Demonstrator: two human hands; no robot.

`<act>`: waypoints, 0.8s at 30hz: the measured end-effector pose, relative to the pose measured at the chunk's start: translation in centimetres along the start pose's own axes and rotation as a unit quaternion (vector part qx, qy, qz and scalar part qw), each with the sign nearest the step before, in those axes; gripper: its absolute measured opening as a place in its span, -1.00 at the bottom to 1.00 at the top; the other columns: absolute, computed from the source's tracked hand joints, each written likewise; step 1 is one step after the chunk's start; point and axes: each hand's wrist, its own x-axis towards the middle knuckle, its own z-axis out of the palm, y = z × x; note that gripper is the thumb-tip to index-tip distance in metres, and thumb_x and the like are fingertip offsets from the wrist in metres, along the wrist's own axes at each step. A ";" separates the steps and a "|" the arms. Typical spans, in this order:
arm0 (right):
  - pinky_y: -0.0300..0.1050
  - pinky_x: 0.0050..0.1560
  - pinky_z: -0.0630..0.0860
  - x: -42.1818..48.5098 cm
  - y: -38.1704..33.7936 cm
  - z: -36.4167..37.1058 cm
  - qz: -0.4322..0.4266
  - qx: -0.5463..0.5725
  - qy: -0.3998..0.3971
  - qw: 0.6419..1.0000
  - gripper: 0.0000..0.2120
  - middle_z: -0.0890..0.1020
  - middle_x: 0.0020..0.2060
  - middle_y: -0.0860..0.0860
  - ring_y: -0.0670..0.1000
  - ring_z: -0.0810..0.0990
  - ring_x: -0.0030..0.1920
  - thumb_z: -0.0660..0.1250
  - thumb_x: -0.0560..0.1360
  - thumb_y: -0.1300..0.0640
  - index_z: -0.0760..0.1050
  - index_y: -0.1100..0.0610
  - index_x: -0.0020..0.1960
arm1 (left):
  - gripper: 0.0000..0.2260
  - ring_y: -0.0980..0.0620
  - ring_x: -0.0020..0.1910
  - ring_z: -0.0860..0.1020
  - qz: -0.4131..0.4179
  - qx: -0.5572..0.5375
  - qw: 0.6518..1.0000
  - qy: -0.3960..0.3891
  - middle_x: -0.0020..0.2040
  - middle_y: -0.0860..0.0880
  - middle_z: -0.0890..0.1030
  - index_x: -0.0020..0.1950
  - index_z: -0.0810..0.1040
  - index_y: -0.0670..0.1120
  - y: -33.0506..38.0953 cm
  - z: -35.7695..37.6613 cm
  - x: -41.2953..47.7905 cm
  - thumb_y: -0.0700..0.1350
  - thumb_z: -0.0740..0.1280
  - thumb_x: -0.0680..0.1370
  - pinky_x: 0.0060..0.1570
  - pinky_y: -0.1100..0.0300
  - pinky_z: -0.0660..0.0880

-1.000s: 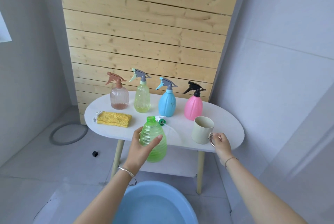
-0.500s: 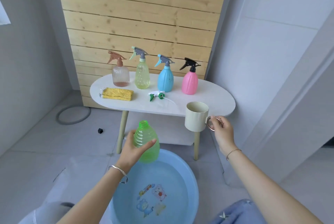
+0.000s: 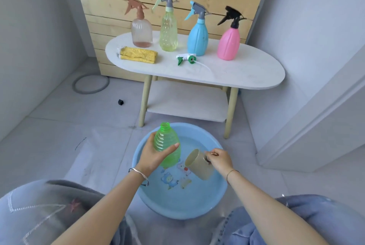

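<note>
My left hand [image 3: 152, 156] grips a ribbed green bottle [image 3: 167, 142] with no cap, upright over the blue basin [image 3: 177, 203] on the floor. My right hand [image 3: 219, 158] holds a cream mug [image 3: 198, 163] by its handle, tilted with its mouth toward the bottle, low over the water in the basin. The basin's bottom shows cartoon prints. The bottle's green and white spray head [image 3: 186, 59] with its tube lies on the white oval table [image 3: 246, 75].
On the table stand pink-brown [image 3: 141, 31], yellow-green [image 3: 168, 29], blue [image 3: 198, 35] and pink [image 3: 229, 44] spray bottles, plus a yellow cloth [image 3: 139, 56]. A wooden panel is behind, walls on both sides. My knees flank the basin. A grey ring [image 3: 90, 84] lies on the floor.
I have crouched down. Both hands dropped from table height to the basin; the bottle now hangs over the water and the mug is tipped sideways close to it.
</note>
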 end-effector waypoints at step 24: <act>-0.10 -0.28 0.17 2.5 6.8 6.3 -0.058 -0.274 -0.079 0.957 -0.56 0.30 -0.47 -0.05 0.10 0.31 -0.29 0.27 0.55 0.01 0.15 0.07 -0.40 | -0.53 0.31 -0.11 0.58 -0.050 0.008 0.997 0.059 0.01 0.09 0.61 0.21 0.46 -0.03 -4.5 -1.1 2.4 -0.07 0.55 0.38 -0.21 0.44 0.47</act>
